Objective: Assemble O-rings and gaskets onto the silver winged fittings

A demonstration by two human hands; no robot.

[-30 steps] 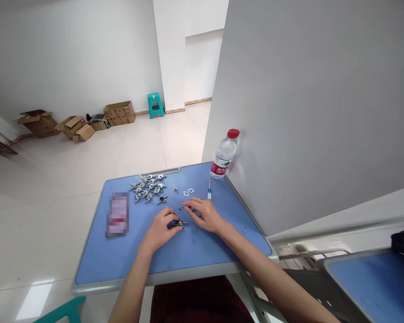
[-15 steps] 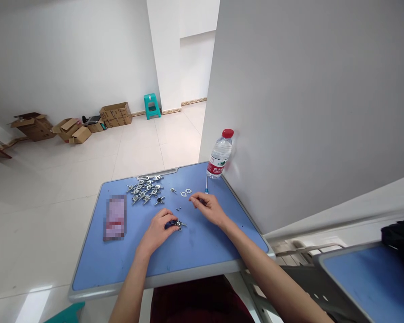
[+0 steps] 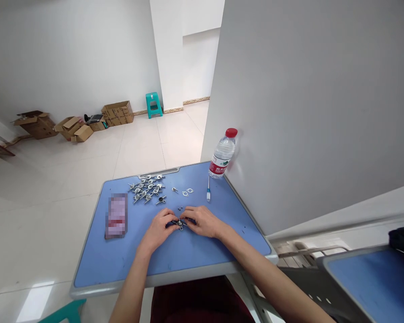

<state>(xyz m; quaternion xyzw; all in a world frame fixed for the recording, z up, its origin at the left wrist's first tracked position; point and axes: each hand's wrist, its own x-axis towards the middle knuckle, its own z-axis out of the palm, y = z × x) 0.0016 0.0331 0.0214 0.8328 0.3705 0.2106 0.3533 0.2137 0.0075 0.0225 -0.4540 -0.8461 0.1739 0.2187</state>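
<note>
Between my two hands, just above the blue tabletop, is a small metal fitting [image 3: 180,223] with a round dark centre, short side stems and a ring-shaped tab. My left hand [image 3: 159,229] pinches its left side with thumb and fingertips. From the right, my right hand [image 3: 202,220] has its thumb and fingers closed at the fitting's other side and top; any tiny part between those fingertips is hidden. Right behind the fingers lie a few tiny screw-like pieces [image 3: 180,208]. A similar fitting with a dark centre [image 3: 160,199] rests farther back.
A pile of metal fittings [image 3: 147,188] covers the back left of the table [image 3: 128,269]. Beyond my hands lie a loose metal piece [image 3: 174,189], two flat oval plates [image 3: 187,192] and a screwdriver [image 3: 208,194]. A water bottle [image 3: 222,154] stands by the wall; a blurred purple item [image 3: 117,215] lies left.
My right hand has moved left and toward me, from near the screwdriver to the fitting, uncovering the screwdriver's handle. My left hand stays on the fitting.
</note>
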